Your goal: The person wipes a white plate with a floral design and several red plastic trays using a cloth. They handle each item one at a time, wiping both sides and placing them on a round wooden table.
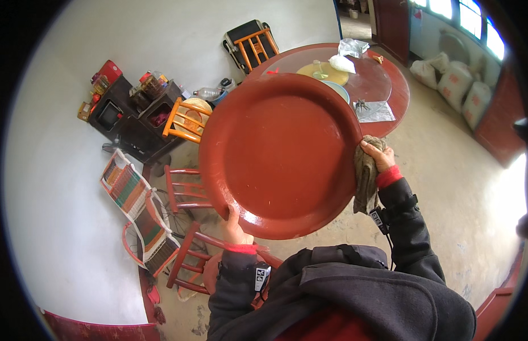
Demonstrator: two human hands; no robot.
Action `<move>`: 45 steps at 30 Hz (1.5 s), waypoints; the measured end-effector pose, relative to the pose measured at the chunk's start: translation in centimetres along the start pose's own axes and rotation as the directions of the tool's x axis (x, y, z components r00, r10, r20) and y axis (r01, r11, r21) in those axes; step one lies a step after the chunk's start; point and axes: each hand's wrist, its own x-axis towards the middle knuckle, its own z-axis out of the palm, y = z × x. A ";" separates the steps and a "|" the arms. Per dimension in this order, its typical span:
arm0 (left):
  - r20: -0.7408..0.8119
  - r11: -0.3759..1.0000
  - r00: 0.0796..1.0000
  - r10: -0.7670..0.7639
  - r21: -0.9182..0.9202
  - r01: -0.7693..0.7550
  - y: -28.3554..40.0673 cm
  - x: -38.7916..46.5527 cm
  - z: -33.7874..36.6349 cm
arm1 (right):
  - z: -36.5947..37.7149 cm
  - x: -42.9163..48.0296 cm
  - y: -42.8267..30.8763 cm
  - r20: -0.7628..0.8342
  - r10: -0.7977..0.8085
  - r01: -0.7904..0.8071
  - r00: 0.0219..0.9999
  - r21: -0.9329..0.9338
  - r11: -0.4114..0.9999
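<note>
A large round red-brown basin (281, 153) with a wide rim is held up in front of me, its hollow side facing me. My left hand (237, 228) grips the rim at the lower left, thumb on the near face and fingers hidden behind. At the right edge, my right hand (378, 157) holds a crumpled grey-brown cloth (366, 183) against the rim. The cloth hangs down below that hand. Beyond the basin stands a round red table (398, 102), partly covered by it.
On the table lie a white plastic bag (342, 64), a glass jar (319, 70) and keys (363, 105). Wooden chairs (183, 187), a woven recliner (131, 192) and a dark cabinet (131, 128) stand at the left. Filled sacks (455, 81) stand at the right wall.
</note>
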 end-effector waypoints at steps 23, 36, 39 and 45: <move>-0.091 0.969 0.991 0.103 -0.214 -0.120 -3.3 -1.0 5.2 | 11.2 -10.7 5.9 0.220 0.350 -0.227 0.910 -0.443 0.867; -0.174 0.964 0.980 -0.100 -0.261 0.052 -4.7 0.4 -1.7 | 5.1 -6.3 5.8 0.111 0.209 -0.178 0.972 -0.238 0.955; -0.011 0.951 0.993 -0.116 -0.290 0.108 -4.0 -0.6 -0.9 | 5.3 -5.8 6.0 0.151 0.339 -0.370 0.928 0.286 0.884; -0.050 0.940 0.962 -0.270 -0.232 0.252 -4.8 -1.8 -0.8 | 5.9 -8.2 2.9 0.322 0.034 -0.028 0.946 -0.022 0.999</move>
